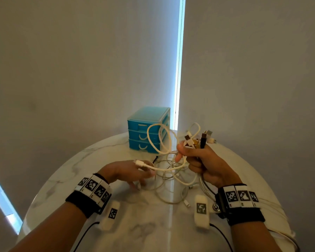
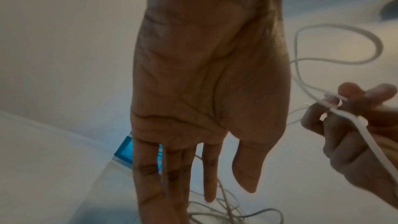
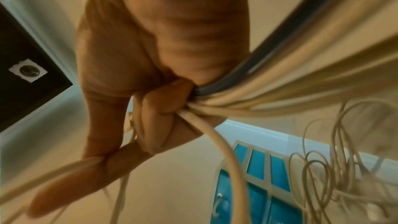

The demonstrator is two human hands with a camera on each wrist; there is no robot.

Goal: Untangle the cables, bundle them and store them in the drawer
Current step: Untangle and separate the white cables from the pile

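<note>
Two hands over a round marble surface [image 1: 65, 180], sorting tangled cables.

Left: bare room on the surface out to its curved left edge. Left hand [image 1: 124, 171] hovers low, fingers straight and spread, gripping nothing; a white plug end [image 1: 139, 163] lies across its knuckles. Centre: loose cable loops [image 1: 168, 186] sprawl on the surface between the hands; blue three-drawer unit [image 1: 147, 130] stands far centre, drawers closed, near the far edge. Right: right hand [image 1: 205, 163] raised, grip curled tight round a bunch of cables [image 1: 195, 140], plugs sticking up, strands trailing down. Near edge holds only the two wrist cameras' leads.
</note>
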